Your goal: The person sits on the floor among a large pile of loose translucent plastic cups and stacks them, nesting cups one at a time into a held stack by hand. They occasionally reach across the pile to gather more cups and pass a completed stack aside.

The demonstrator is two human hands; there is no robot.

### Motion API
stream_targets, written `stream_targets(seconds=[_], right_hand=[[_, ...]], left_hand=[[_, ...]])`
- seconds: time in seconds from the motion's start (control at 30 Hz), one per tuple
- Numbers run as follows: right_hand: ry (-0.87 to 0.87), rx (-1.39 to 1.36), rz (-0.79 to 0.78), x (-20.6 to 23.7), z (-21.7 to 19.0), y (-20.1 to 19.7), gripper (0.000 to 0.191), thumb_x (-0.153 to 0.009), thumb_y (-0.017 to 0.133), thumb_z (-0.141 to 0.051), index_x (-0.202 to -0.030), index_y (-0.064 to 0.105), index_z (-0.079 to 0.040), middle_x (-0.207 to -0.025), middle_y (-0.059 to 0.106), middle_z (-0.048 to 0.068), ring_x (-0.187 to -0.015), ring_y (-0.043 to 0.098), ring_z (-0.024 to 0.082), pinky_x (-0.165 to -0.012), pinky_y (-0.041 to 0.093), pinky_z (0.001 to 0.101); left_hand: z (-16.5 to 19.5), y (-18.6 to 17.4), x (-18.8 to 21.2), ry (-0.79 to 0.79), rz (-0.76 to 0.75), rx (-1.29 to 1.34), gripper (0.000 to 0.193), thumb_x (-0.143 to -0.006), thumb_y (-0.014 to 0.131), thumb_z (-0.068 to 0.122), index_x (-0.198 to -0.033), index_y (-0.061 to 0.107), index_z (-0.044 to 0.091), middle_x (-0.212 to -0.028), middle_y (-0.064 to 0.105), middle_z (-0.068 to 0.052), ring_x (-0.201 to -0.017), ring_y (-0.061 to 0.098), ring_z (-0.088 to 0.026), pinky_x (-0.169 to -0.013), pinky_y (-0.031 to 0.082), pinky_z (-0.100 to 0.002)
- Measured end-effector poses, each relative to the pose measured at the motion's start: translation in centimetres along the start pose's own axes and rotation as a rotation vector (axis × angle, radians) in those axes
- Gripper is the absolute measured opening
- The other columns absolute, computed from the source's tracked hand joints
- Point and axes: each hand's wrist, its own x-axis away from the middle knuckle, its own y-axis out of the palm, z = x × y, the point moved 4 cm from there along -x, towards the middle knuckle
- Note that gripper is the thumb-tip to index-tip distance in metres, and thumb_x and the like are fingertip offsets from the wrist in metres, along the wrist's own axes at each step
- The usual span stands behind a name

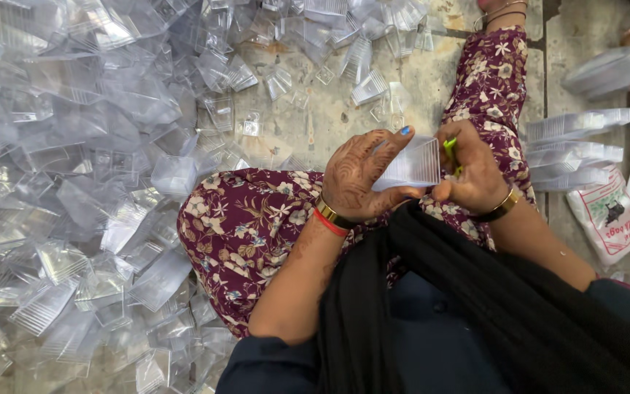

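**A:** Grip looks a bit sketchy. A clear ribbed plastic piece (415, 163) is pinched over the lap by the left hand (362, 179), while a small green tool (450, 151) is clamped in the closed right hand (475, 171).

**B:** Agreed. Thin plastic could get cracked if squeezed harder, or a fingertip nicked by that tool. If dropped, it'd be lost in the clear plastic pile (74, 182) on the floor (322, 109).

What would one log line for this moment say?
left hand: holds clear plastic piece | right hand: pinches green tool | loose pile: on floor
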Motion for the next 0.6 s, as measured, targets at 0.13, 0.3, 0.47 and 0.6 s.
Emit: stream_targets(seconds=[0.13, 0.3, 0.47, 0.6], right_hand=[[-0.010, 0.012, -0.040, -0.6, -0.7, -0.5, 0.102, -0.059, 0.074, -0.084, -0.121, 0.048, -0.007, -0.086, 0.046, -0.004, -0.074, 0.041, 0.007, -0.063, 0.034, 0.0242], [-0.083, 0.284, -0.040, -0.8, -1.3, -0.8, 0.102, -0.058, 0.068, -0.088, -0.118, 0.053, -0.006, -0.081, 0.048, -0.002, -0.069, 0.047, 0.009, -0.061, 0.038, 0.0260], [-0.082, 0.305, -0.032, -0.6, -0.6, -0.8, 0.100, -0.062, 0.070, -0.087, -0.116, 0.054, -0.004, -0.072, 0.049, 0.001, -0.061, 0.048, 0.013, -0.056, 0.038, 0.0286], [-0.154, 0.448, -0.005, -0.8, -0.2, -0.7, 0.097, -0.064, 0.068, -0.085, -0.113, 0.057, -0.002, -0.071, 0.052, 0.006, -0.058, 0.056, 0.019, -0.054, 0.043, 0.0324]], left_hand=[[0.0, 0.3, 0.0, 0.017, -0.036, -0.001, 0.077, -0.089, 0.072, 0.061, -0.150, 0.053, 0.018, -0.125, 0.066, -0.011, -0.107, 0.067, -0.031, -0.094, 0.055, -0.041], [0.1, 0.6, 0.0, 0.030, -0.069, 0.008, 0.075, -0.093, 0.071, 0.060, -0.152, 0.051, 0.019, -0.127, 0.066, -0.012, -0.107, 0.067, -0.031, -0.094, 0.055, -0.041], [0.0, 0.8, 0.0, 0.037, -0.083, 0.006, 0.075, -0.092, 0.072, 0.058, -0.152, 0.051, 0.018, -0.126, 0.065, -0.013, -0.110, 0.067, -0.033, -0.093, 0.054, -0.042], [-0.1, 1.0, 0.0, 0.052, -0.086, 0.035, 0.074, -0.093, 0.073, 0.054, -0.153, 0.050, 0.018, -0.126, 0.065, -0.013, -0.108, 0.067, -0.033, -0.095, 0.054, -0.042]])
